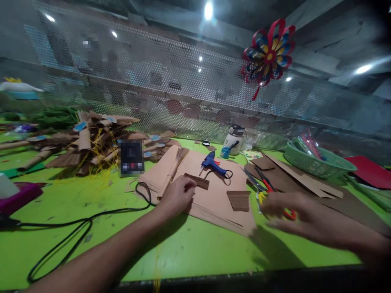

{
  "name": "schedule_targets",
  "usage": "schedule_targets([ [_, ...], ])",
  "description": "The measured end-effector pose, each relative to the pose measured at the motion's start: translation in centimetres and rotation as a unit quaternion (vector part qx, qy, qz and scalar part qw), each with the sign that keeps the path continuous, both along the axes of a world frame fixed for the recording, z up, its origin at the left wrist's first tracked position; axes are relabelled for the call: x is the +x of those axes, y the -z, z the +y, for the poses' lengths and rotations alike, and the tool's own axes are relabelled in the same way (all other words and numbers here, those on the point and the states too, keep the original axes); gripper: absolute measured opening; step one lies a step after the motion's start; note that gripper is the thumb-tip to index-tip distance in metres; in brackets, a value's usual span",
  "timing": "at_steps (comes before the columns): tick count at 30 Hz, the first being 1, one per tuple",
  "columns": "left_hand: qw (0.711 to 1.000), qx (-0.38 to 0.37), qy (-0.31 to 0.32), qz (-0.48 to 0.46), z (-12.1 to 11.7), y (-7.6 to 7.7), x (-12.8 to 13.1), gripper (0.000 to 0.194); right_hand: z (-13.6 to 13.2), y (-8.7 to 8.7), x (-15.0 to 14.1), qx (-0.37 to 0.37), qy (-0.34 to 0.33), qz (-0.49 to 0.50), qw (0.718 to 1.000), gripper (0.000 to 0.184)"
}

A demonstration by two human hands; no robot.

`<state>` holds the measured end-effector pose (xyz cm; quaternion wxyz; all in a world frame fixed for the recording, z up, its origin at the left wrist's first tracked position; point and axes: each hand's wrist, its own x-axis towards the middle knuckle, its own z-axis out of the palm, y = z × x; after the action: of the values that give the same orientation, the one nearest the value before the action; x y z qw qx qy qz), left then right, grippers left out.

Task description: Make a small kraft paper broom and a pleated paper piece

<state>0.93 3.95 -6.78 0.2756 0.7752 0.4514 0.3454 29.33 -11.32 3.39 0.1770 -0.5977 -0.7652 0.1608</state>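
My left hand (178, 196) rests on a stack of tan paper sheets (224, 209), its fingers pinched at a small strip of brown corrugated paper (198, 181). A bundle with a frayed paper tip (175, 167) lies just behind that hand. My right hand (293, 215) is smeared by motion over the right side of the table, thumb apart from the stretched fingers. Close to its fingertips are yellow-handled scissors (261, 197); a red-handled tool (269, 185) lies beside them. A second corrugated piece (238, 200) and a blue glue gun (214, 165) lie on the sheets.
A black cord (106, 211) loops over the green table (137, 252). Brown paper bundles with yellow strands (88, 146) pile up at left. A bottle (233, 140), a green basket (320, 165) and brown card (348, 207) stand or lie at back and right. Perforated metal mesh (152, 81) rises behind.
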Motion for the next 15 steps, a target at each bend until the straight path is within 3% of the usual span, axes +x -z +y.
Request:
schedule_targets([
  [1,1.000,0.004,0.002,0.017,-0.1,0.0,0.0,0.017,2.8,0.3,-1.9,-0.041,-0.040,-0.010,0.998,0.026],
  [4,0.998,0.024,0.011,0.060,-0.7,-0.2,-0.1,0.016,10.1,2.7,-6.8,-0.001,0.025,-0.040,0.999,0.030],
  [6,0.996,0.035,0.019,0.074,-1.1,-0.5,-0.2,0.016,12.9,4.8,-9.0,0.023,0.049,-0.079,0.995,0.029],
  [10,0.994,0.054,0.029,0.094,-1.7,-1.0,-0.3,0.019,14.0,7.8,-11.1,0.058,0.078,-0.106,0.990,0.030],
  [15,0.990,0.075,0.035,0.112,-1.9,-0.9,-0.1,0.022,13.8,8.8,-11.4,0.039,0.080,-0.077,0.993,0.027],
])
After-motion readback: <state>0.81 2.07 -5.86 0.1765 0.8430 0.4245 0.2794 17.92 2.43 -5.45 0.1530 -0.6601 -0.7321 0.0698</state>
